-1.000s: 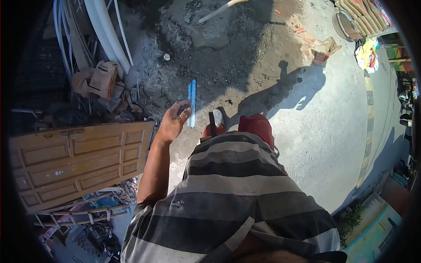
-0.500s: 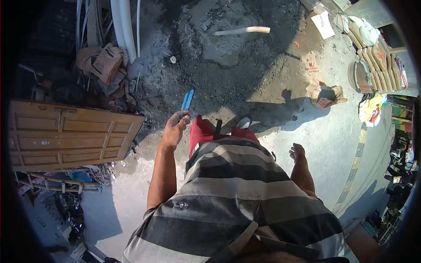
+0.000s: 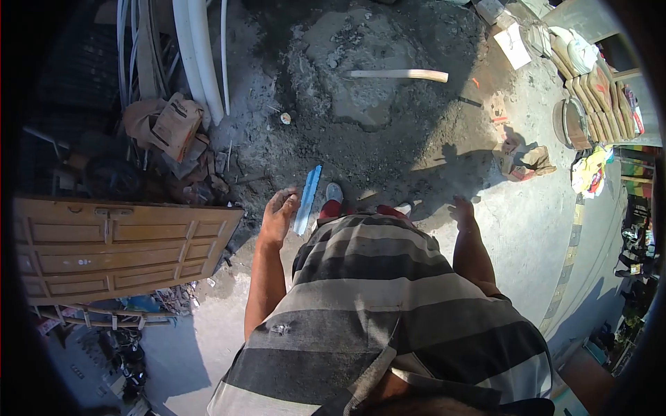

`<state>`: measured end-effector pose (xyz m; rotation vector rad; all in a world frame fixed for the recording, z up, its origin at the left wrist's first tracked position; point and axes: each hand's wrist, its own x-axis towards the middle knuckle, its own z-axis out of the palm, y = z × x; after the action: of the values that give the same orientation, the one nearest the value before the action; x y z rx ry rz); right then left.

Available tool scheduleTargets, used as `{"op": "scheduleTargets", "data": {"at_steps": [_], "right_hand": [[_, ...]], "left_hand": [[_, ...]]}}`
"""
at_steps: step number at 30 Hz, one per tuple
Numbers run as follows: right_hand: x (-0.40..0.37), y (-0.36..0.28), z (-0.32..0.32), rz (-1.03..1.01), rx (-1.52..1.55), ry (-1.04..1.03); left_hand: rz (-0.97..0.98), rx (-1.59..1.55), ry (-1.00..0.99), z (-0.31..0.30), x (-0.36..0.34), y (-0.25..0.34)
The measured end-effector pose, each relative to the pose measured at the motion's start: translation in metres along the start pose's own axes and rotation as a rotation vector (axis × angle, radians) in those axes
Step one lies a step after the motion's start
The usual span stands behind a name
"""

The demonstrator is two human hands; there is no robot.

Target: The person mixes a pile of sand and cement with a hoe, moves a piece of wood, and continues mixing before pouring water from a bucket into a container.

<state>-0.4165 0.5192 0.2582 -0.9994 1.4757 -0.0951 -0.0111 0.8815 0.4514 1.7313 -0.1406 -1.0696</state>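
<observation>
My left hand (image 3: 279,215) hangs at my left side with loosely curled fingers, slightly apart, and nothing visible in them. Just beyond its fingertips in the view is a long, narrow blue strip (image 3: 309,200), which appears to lie on the ground rather than in the hand. My right hand (image 3: 463,209) is out at my right side, in shadow. Its fingers look apart and it holds nothing I can see. Below my striped shirt, my shoes (image 3: 334,192) show on the dirty ground.
Ahead lies a wet grey cement patch (image 3: 368,104) with a pale pipe piece (image 3: 399,74) across it. At left are a wooden door (image 3: 125,243), white pipes (image 3: 198,62) and a torn paper sack (image 3: 177,125). Stacked sacks (image 3: 596,104) and a crumpled bag (image 3: 531,164) are at right.
The ground and objects have shifted down and slightly right in view. My feet have changed position, as in a step. More of the blue strip shows beside my left hand; my right hand has swung forward.
</observation>
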Motion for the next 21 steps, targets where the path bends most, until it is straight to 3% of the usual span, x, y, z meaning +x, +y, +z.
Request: {"op": "scheduleTargets", "data": {"at_steps": [2, 3, 4, 6, 8, 10, 14, 16, 21], "right_hand": [[-0.005, 0.053, 0.044, 0.074, 0.120, -0.097], [-0.007, 0.074, 0.073, 0.217, 0.004, 0.004], [-0.057, 0.065, 0.097, 0.171, 0.015, 0.016], [-0.062, 0.088, 0.102, -0.279, -0.839, -0.239], [-0.093, 0.082, 0.106, 0.434, 0.279, 0.201], [-0.084, 0.113, 0.089, 0.318, 0.284, 0.317], [-0.098, 0.110, 0.078, 0.312, 0.165, 0.350], [-0.097, 0.108, 0.081, 0.314, 0.149, 0.346], [-0.090, 0.092, 0.119, 0.362, 0.233, 0.259]], "left_hand": [[0.049, -0.025, -0.011, -0.031, 0.023, 0.012], [0.049, 0.007, 0.008, -0.041, 0.029, 0.025], [0.041, 0.023, -0.014, -0.052, 0.034, 0.034], [0.046, 0.141, -0.033, -0.073, 0.048, 0.048], [0.040, 0.144, -0.093, -0.085, 0.061, 0.048], [0.095, 0.191, -0.234, -0.083, 0.056, 0.064], [0.065, 0.158, -0.458, -0.061, 0.046, 0.087], [0.051, 0.132, -0.678, -0.053, 0.047, 0.087], [-0.076, 0.117, -0.762, -0.054, 0.040, 0.078]]}}
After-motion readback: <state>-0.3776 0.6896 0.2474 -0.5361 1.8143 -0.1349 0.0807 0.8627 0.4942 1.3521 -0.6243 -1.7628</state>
